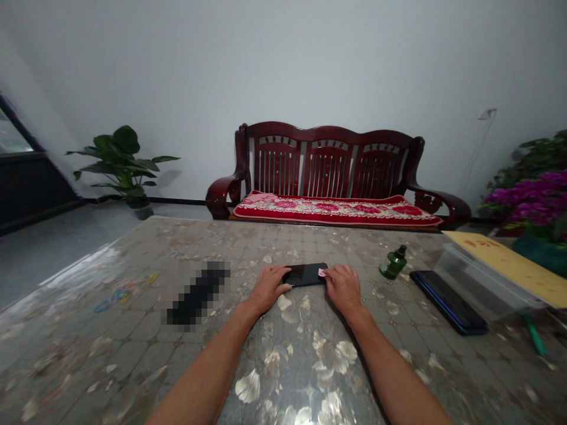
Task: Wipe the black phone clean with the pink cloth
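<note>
A dark smartphone [312, 275] lies sideways on the patterned tabletop, straight ahead of me. Its left end is gripped between the thumb and fingers of my left hand [268, 287]. My right hand [344, 285] is at the other end, fingers pinched on a small pink piece of cloth or paper [321, 273] that touches the phone's surface. Most of the pink piece is hidden under my fingertips. To the right of that hand stands a green pump bottle [393, 263] with a black top.
A blurred-out dark object [197, 298] and colourful bands [124, 292] lie on the table [283, 236] to the left. Rightward are stacked phones [449, 301], a clear plastic box [481, 286], a yellow folder [509, 260] and a green-handled tool [534, 336]. Behind stands a wooden bench [330, 162].
</note>
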`<state>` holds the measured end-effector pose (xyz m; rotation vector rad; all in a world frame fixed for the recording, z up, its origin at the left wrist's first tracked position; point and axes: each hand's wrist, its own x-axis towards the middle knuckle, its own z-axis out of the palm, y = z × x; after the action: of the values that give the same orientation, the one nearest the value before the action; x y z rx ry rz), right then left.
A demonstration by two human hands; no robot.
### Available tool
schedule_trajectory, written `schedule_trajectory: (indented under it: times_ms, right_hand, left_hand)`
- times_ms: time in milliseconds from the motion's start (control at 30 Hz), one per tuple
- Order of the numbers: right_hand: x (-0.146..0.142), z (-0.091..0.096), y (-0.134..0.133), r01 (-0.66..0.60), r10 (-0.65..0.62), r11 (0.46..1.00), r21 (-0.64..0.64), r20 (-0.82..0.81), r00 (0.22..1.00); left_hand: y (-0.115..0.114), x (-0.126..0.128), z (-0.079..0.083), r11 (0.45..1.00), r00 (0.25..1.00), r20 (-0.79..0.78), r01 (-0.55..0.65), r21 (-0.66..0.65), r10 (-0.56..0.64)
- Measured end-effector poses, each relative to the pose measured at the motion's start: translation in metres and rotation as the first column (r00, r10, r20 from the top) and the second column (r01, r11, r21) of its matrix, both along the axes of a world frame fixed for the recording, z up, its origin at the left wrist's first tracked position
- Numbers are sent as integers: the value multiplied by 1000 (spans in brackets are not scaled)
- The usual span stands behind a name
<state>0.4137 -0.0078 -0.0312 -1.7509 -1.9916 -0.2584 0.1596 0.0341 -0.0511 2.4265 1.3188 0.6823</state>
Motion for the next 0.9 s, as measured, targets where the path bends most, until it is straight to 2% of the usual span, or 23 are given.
schedule_trajectory:
  times_ms: [200, 400, 600, 800, 900]
  right_hand:
    - [-5, -2, -2, -140, 140, 990, -7, 17, 990]
    - [3, -2, 3, 22, -22, 1000, 11, 13, 1000]
    - [-8, -2, 0, -130, 130, 991, 3, 18, 991]
    - [1, -3, 3, 7, -7, 1000, 12, 21, 1000]
    - [1, -3, 2, -18, 17, 1000, 20, 17, 1000]
  left_hand:
    - [2, 1, 3, 1000, 1000, 1, 9, -7, -9]
    - [4, 2, 3, 1000, 1000, -19, -4, -15, 4]
    - [4, 2, 3, 1000, 1000, -18, 10, -1, -10]
    - [4, 2, 3, 1000, 999, -36, 13, -4, -13]
    - [5, 2, 2, 1000, 999, -40, 23, 7, -22]
